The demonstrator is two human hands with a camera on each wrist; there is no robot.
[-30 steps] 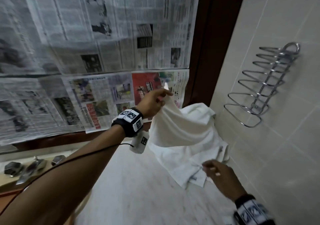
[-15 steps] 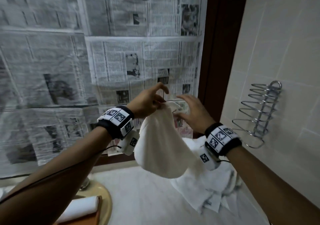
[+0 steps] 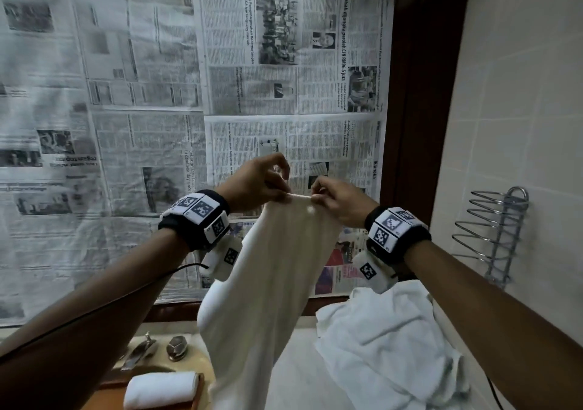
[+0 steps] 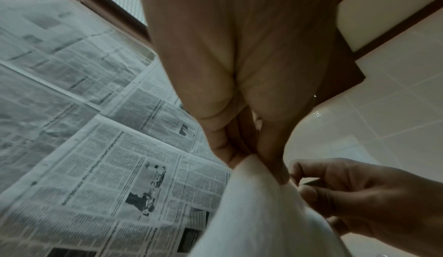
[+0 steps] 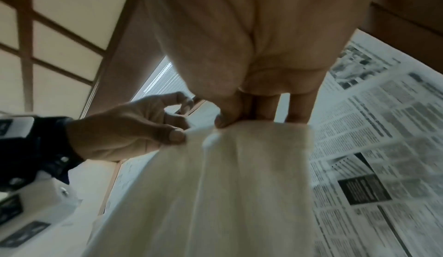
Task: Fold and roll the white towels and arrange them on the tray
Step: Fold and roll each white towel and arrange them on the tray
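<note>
**Towel held up by its top edge, ready for the first fold**

Left hand (image 3: 258,181) and right hand (image 3: 339,199) are raised close together, each pinching the top hem of one plain white cloth towel (image 3: 274,283), thumb against fingers. It hangs slack below both wrists. Below the right forearm: a loose heap of white towels (image 3: 388,343). Below the left forearm: one finished white rolled towel (image 3: 162,389) on the brown wooden tray (image 3: 197,392).

Step, as judged: squaring up before folding. Next calls for drawing the hands apart along the hem to its corners, then laying it flat.
</note>
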